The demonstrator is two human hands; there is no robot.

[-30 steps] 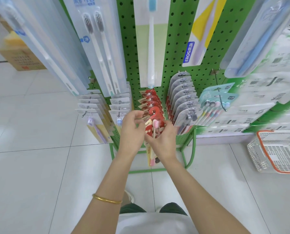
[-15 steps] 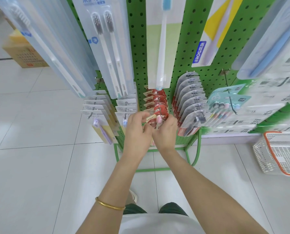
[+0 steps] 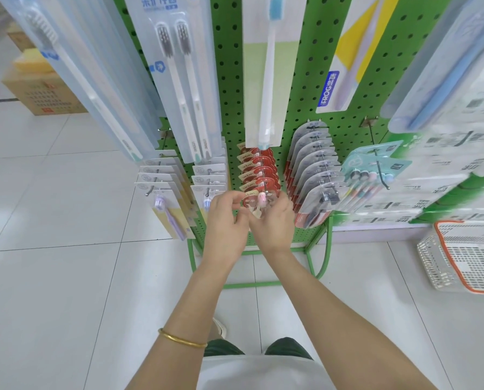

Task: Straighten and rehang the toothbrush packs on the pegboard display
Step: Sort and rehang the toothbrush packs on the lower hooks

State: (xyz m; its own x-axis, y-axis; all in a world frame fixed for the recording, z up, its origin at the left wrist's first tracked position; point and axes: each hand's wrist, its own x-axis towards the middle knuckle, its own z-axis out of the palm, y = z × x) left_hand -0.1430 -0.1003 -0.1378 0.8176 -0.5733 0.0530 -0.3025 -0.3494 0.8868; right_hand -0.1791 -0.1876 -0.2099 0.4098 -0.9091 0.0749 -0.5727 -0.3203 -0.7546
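Observation:
A green pegboard [image 3: 314, 80] carries rows of toothbrush packs on hooks. In the middle of the lower row hangs a stack of red packs [image 3: 259, 171]. The front red pack [image 3: 259, 199], with a pink brush head showing, sits at the hook's tip. My left hand [image 3: 225, 220] pinches its left edge and my right hand [image 3: 273, 223] grips its right side and bottom. Both hands hide the pack's lower half.
Grey-topped packs [image 3: 315, 164] hang right of the red stack, white-carded packs [image 3: 209, 177] and a purple-brush stack [image 3: 162, 192] to its left. Long packs [image 3: 178, 80] hang overhead. A white basket [image 3: 465, 257] sits on the floor at right, a cardboard box [image 3: 43, 94] at far left.
Both hands have risen with the red pack from below the stack up to the hook's tip. The view has tilted slightly, shifting the display down and right in the picture.

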